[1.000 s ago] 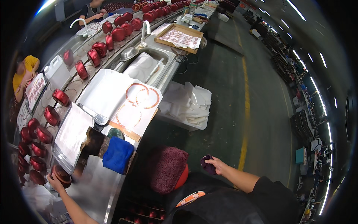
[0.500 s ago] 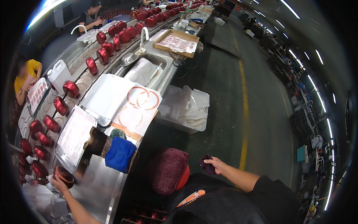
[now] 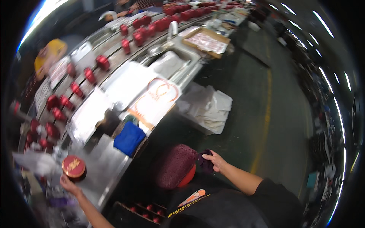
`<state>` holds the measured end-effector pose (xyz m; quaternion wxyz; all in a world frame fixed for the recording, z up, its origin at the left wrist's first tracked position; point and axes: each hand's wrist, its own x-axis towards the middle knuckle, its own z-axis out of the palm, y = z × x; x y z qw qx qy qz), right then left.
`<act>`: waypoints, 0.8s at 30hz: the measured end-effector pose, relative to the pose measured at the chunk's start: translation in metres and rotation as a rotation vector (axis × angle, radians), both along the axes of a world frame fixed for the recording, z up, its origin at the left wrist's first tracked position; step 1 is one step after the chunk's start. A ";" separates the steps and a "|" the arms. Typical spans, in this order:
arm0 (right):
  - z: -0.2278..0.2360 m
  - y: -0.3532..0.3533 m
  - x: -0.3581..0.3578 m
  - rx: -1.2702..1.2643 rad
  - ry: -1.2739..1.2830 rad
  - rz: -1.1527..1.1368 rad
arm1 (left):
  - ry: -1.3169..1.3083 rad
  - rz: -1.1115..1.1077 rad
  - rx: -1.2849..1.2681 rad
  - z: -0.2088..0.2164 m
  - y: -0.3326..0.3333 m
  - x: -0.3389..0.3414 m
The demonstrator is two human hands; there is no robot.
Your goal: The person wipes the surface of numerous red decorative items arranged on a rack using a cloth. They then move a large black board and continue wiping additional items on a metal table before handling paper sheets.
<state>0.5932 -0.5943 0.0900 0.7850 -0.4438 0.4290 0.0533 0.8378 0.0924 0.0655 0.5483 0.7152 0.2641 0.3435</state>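
Two hands, two loads: your left hand (image 3: pixel 70 185) has its fingers closed round a round red tin (image 3: pixel 73 167) at the steel desk (image 3: pixel 102 171) edge, rigid, probably slick, best gripped by its sides. Your right hand (image 3: pixel 217 161) pinches a soft dark cloth (image 3: pixel 205 162).

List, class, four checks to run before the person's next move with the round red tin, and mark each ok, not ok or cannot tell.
1. Left hand has the round red tin in its grip: ok.
2. Tin sits over the steel bench, not past its edge: ok.
3. Right hand is free: not ok, it holds a dark cloth.
4. Blue cloth lies apart from the tin: ok.
5. Tin lid fully shut: cannot tell.
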 end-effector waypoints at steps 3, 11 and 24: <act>-0.006 -0.014 0.022 0.166 -0.144 0.181 | -0.210 -0.312 -0.214 0.050 -0.091 -0.077; 0.005 -0.023 0.068 0.384 -0.122 0.439 | -0.292 -0.146 -0.540 0.125 -0.289 -0.217; 0.075 0.058 0.034 0.451 -0.318 0.994 | -0.418 -0.018 -0.626 0.163 -0.385 -0.370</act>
